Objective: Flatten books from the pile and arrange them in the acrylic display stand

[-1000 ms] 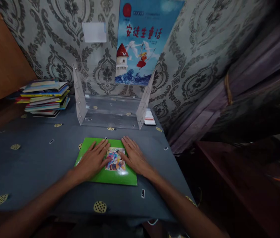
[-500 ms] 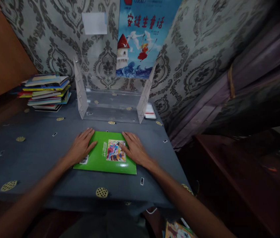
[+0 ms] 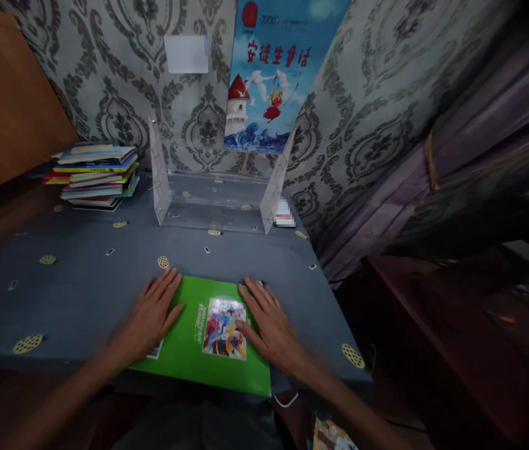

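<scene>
A green book [image 3: 189, 344] with a colourful square picture lies sideways at the table's front edge, its near side reaching past the edge. My left hand [image 3: 154, 315] rests on the book's left side, fingers extended and thumb on the cover. On the right side lies my right hand [image 3: 268, 322], its fingers spread and its thumb touching the picture. Behind the book stands a clear acrylic rack [image 3: 217, 215] with two upright side panels; no book stands in it.
A stack of books [image 3: 98, 178] sits at the table's back left. Beside the rack's right panel is a small blurred white item [image 3: 285, 214]. A blue poster [image 3: 266, 81] hangs behind. A dark red piece of furniture [image 3: 414, 325] stands to the right.
Both hands and the green book have moved toward me, to the table's front edge. The view has also shifted slightly.
</scene>
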`<state>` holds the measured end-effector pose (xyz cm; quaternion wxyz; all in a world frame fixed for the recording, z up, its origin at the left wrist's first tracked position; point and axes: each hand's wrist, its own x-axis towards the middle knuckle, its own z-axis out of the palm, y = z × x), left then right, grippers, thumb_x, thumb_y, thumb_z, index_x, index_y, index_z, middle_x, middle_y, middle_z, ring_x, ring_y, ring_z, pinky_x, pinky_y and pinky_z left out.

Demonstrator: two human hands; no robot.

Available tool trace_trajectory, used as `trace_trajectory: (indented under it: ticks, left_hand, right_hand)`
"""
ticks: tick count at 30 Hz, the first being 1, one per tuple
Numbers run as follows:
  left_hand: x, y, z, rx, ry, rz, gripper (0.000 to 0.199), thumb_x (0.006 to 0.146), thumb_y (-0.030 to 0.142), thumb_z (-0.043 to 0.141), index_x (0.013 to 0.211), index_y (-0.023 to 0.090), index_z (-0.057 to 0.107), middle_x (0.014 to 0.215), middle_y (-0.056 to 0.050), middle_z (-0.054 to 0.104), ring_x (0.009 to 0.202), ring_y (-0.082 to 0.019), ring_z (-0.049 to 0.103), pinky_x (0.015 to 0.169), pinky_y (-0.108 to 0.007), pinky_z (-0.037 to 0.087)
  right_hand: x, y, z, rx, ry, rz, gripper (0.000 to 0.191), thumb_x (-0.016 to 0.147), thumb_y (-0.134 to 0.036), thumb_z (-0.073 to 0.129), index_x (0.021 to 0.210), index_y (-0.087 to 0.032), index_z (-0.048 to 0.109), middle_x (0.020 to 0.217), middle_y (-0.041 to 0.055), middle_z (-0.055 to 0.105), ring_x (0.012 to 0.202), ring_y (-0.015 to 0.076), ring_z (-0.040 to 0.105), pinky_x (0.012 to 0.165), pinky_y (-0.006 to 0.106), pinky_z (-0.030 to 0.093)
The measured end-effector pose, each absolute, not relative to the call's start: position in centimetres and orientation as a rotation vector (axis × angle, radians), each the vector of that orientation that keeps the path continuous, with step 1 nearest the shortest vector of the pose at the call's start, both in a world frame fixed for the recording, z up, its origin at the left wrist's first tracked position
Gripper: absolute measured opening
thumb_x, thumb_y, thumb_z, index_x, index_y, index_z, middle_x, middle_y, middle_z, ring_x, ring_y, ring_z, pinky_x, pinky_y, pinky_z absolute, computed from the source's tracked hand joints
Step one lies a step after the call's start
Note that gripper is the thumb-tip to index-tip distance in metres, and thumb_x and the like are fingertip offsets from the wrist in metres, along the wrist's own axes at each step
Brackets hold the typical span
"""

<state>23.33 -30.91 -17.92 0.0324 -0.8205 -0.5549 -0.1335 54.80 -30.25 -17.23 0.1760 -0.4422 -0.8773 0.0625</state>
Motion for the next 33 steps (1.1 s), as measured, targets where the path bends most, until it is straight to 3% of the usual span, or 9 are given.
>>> trace_trajectory:
  ticks: [6,10,11,13,16,20,23,27,33]
  left_hand:
    - [23.3,-35.5,-17.0,-2.706,-1.531,-0.23,0.079,0.098,0.065,0.035,0.162,0.024,0.014,0.165,-0.013,0.028,0.152,-0.031,0.028,0.123,-0.057,0.02]
    - [23.7,-38.2,-16.9,-2.905,-1.367,-0.024,0.126,0.068,0.087,0.06,0.162,0.025,0.005,0.167,-0.017,0.016,0.153,-0.044,0.016,0.12,-0.069,0.014]
    - [23.9,-38.6,-17.1,-2.912,-1.353,0.031,0.129,0.066,0.083,0.066,0.162,0.024,0.005,0.167,-0.018,0.014,0.153,-0.046,0.014,0.119,-0.071,0.014]
    - [24.3,-39.0,-17.5,-2.855,-1.365,0.128,0.112,0.077,0.06,0.071,0.162,0.023,0.008,0.166,-0.019,0.014,0.152,-0.046,0.014,0.118,-0.073,0.016]
    - [24.7,-38.8,-17.6,-2.763,-1.343,0.191,0.084,0.088,0.018,0.055,0.162,0.024,0.014,0.166,-0.016,0.019,0.153,-0.041,0.017,0.118,-0.07,0.022]
    - [24.6,-38.4,-16.9,-2.8,-1.268,0.236,0.085,0.085,0.005,0.049,0.162,0.023,0.016,0.166,-0.015,0.02,0.153,-0.038,0.018,0.12,-0.063,0.026]
    - [24.1,-38.1,-15.7,-2.877,-1.312,0.263,0.089,0.086,0.013,0.059,0.162,0.026,0.016,0.166,-0.014,0.02,0.153,-0.037,0.02,0.121,-0.059,0.027]
    - [23.1,-37.2,-12.6,-3.06,-1.34,0.131,0.087,0.089,0.033,0.07,0.16,0.034,0.02,0.164,-0.009,0.032,0.149,-0.032,0.034,0.117,-0.047,0.039]
    - [22.6,-34.8,-8.3,-3.192,-1.475,-0.175,0.054,0.096,0.057,0.052,0.146,0.035,0.05,0.139,-0.007,0.064,0.119,-0.026,0.065,0.097,-0.039,0.052]
  right_hand:
    - [56.8,-34.2,-16.2,-1.138,-2.604,0.246,0.09,0.096,-0.06,0.052,0.163,-0.025,0.004,0.17,0.0134,0.004,0.156,0.0343,0.013,0.123,0.055,0.026]
    - [58.4,-35.6,-15.0,-0.998,-2.754,0.417,0.121,0.077,-0.079,0.062,0.163,-0.022,-0.001,0.169,0.017,-0.004,0.155,0.0394,0.004,0.123,0.06,0.018]
    - [58.7,-35.7,-14.8,-0.975,-2.782,0.452,0.124,0.074,-0.079,0.065,0.163,-0.022,-0.001,0.169,0.0175,-0.005,0.155,0.0401,0.003,0.123,0.061,0.016]
    - [59.1,-35.8,-14.5,-0.954,-2.82,0.499,0.127,0.071,-0.075,0.072,0.163,-0.022,0.002,0.168,0.0178,-0.008,0.155,0.0413,-0.001,0.123,0.063,0.015]
    - [59.2,-35.7,-14.7,-0.95,-2.847,0.51,0.126,0.069,-0.058,0.083,0.163,-0.023,0.007,0.168,0.0173,-0.008,0.154,0.0422,-0.003,0.122,0.064,0.014]
    - [59.3,-35.6,-15.4,-0.972,-2.81,0.431,0.108,0.077,-0.032,0.079,0.162,-0.026,0.015,0.169,0.0156,0.003,0.155,0.0396,0.005,0.121,0.065,0.017]
    - [59.8,-35.2,-15.3,-0.938,-2.761,0.433,0.094,0.084,-0.042,0.073,0.161,-0.028,0.022,0.168,0.0154,0.016,0.155,0.0377,0.015,0.121,0.066,0.017]
    - [60.4,-33.7,-14.8,-0.938,-2.622,0.528,0.077,0.088,-0.052,0.07,0.155,-0.034,0.037,0.162,0.0122,0.036,0.149,0.0308,0.035,0.123,0.06,0.023]
    - [59.3,-29.5,-15.6,-0.778,-2.195,0.77,0.042,0.087,-0.049,0.073,0.125,-0.032,0.07,0.124,0.0096,0.071,0.119,0.0268,0.065,0.109,0.052,0.047]
